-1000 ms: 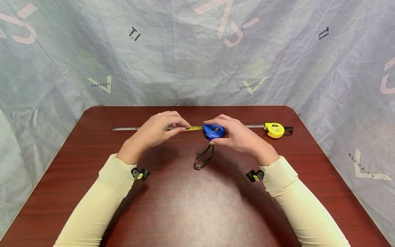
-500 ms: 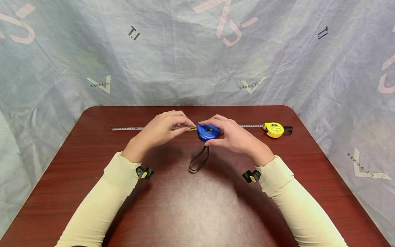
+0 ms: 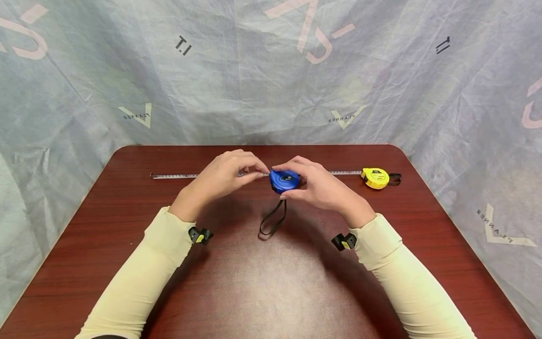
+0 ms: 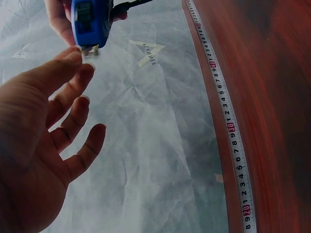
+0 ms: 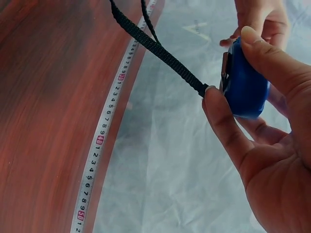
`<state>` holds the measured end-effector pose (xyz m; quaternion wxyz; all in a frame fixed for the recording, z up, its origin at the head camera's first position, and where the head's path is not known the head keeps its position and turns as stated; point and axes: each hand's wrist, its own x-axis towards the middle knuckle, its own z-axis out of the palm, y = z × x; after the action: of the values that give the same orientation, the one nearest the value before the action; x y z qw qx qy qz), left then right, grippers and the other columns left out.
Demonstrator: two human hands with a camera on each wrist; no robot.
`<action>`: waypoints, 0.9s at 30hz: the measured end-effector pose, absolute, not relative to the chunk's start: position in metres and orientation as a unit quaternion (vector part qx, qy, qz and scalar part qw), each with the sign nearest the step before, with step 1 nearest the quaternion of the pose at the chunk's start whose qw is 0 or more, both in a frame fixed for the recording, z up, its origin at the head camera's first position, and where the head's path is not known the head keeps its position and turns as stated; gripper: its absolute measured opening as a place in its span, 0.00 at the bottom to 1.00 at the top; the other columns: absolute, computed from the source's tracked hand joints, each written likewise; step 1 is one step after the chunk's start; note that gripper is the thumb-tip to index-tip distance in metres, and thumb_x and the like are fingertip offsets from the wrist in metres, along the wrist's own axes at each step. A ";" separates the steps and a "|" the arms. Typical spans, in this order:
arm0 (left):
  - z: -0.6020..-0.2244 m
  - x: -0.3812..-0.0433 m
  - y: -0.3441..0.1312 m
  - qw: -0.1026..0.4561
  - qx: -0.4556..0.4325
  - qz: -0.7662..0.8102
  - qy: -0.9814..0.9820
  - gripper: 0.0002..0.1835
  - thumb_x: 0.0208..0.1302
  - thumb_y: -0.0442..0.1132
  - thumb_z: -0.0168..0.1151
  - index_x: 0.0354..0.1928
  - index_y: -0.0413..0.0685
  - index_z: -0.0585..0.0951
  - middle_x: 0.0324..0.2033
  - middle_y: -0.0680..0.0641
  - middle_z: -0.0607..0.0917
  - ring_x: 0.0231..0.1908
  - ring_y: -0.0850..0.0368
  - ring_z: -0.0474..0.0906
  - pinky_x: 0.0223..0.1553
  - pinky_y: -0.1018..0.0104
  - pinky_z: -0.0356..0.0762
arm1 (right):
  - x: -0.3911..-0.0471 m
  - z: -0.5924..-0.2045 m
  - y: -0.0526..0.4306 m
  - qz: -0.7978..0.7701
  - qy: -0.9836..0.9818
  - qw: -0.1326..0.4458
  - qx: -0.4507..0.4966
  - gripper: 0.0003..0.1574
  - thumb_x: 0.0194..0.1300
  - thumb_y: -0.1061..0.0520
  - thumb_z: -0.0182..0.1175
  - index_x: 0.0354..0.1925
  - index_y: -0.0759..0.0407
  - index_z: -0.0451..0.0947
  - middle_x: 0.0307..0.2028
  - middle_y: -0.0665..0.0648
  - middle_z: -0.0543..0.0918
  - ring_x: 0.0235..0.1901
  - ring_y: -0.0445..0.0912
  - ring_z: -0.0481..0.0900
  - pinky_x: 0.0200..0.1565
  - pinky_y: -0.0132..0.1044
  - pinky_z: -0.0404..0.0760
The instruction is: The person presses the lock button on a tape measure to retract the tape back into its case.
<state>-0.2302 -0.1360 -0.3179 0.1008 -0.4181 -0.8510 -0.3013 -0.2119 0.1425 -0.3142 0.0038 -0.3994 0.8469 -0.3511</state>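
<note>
Near the middle of the table, my right hand point(image 3: 323, 186) grips a blue tape measure point(image 3: 284, 181), thumb on one edge and fingers on the other. A black wrist strap point(image 5: 163, 53) hangs from its case. My left hand point(image 3: 226, 176) is at the mouth of the case, thumb and index finger pinching the short end of its blade by the metal hook point(image 4: 91, 50). In the left wrist view the other fingers are spread and loosely bent. Almost none of the blue tape's blade shows outside the case.
Behind the hands, a yellow tape measure point(image 3: 375, 178) lies at the right of the brown table point(image 3: 271, 282). Its white blade point(image 3: 175, 176) stretches left along the back, partly hidden by my hands. A grey printed cloth point(image 3: 254, 84) hangs behind and beside the table.
The yellow length of blade between my hands has shortened until the left fingertips meet the blue case. My right hand moved slightly left with the tape measure, my left hand slightly right.
</note>
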 end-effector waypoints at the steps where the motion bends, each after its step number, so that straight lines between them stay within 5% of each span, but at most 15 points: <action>1: -0.318 -0.230 -0.136 0.099 -0.418 -0.300 -0.852 0.07 0.69 0.43 0.71 0.47 0.60 0.89 0.41 0.65 0.86 0.40 0.63 0.77 0.41 0.63 0.75 | -0.212 -0.314 0.143 -0.352 0.848 0.003 -0.397 0.38 0.61 0.53 0.78 0.67 0.53 0.77 0.56 0.55 0.78 0.50 0.47 0.80 0.45 0.37 0.85; 13: -0.320 -0.229 -0.142 0.070 -0.401 -0.297 -0.864 0.11 0.68 0.47 0.72 0.50 0.64 0.89 0.45 0.61 0.86 0.42 0.66 0.78 0.44 0.62 0.77 | -0.212 -0.315 0.147 -0.352 0.852 0.007 -0.387 0.39 0.60 0.56 0.78 0.67 0.54 0.77 0.56 0.56 0.77 0.51 0.48 0.80 0.45 0.40 0.85; 27: -0.327 -0.226 -0.167 0.065 -0.372 -0.285 -0.881 0.12 0.66 0.50 0.73 0.51 0.68 0.88 0.44 0.67 0.84 0.43 0.63 0.78 0.44 0.61 0.76 | -0.207 -0.317 0.168 -0.342 0.867 0.004 -0.364 0.39 0.60 0.54 0.78 0.67 0.50 0.78 0.56 0.52 0.77 0.51 0.45 0.80 0.46 0.36 0.84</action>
<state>-0.2262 -0.1668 -0.3273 0.0647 -0.3720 -0.8811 -0.2848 -0.2071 0.1680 -0.3169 0.0042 -0.3638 0.8666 -0.3415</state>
